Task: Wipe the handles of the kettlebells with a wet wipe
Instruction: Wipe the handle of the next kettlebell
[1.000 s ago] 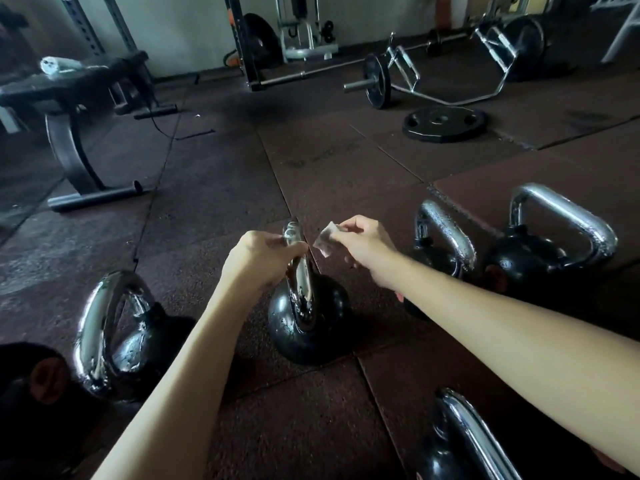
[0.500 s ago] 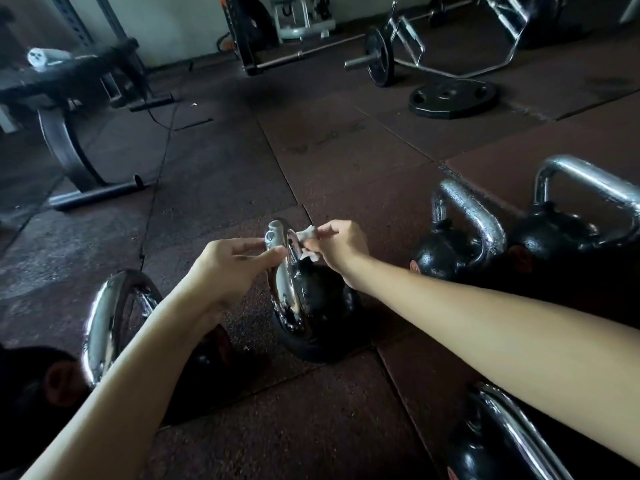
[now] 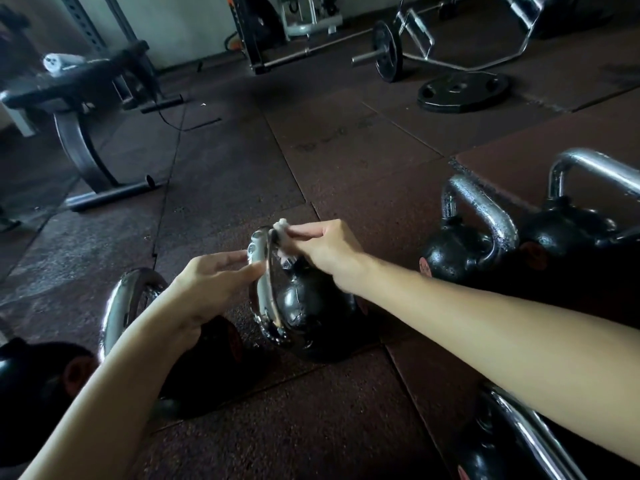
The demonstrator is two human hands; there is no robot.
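Note:
A black kettlebell (image 3: 311, 317) with a chrome handle (image 3: 265, 285) sits tilted on the rubber floor in the middle of the head view. My left hand (image 3: 214, 289) pinches the left side of that handle near its top. My right hand (image 3: 325, 251) pinches a small white wet wipe (image 3: 281, 227) and presses it against the top of the handle from the right. Other chrome-handled kettlebells stand around: one at the left (image 3: 128, 306) behind my left forearm, two at the right (image 3: 474, 237) (image 3: 588, 209), and one at the bottom right (image 3: 519, 441) under my right forearm.
A weight bench (image 3: 79, 95) stands at the far left with a white roll (image 3: 59, 61) on it. A loose weight plate (image 3: 462, 91), a loaded barbell (image 3: 388, 51) and a trap bar (image 3: 467, 46) lie at the back. Dark rubber tiles (image 3: 346, 150) cover the floor.
My right hand brought the wipe from the air beside the handle onto the handle's top. The kettlebell has tipped to the right, and the camera has moved closer.

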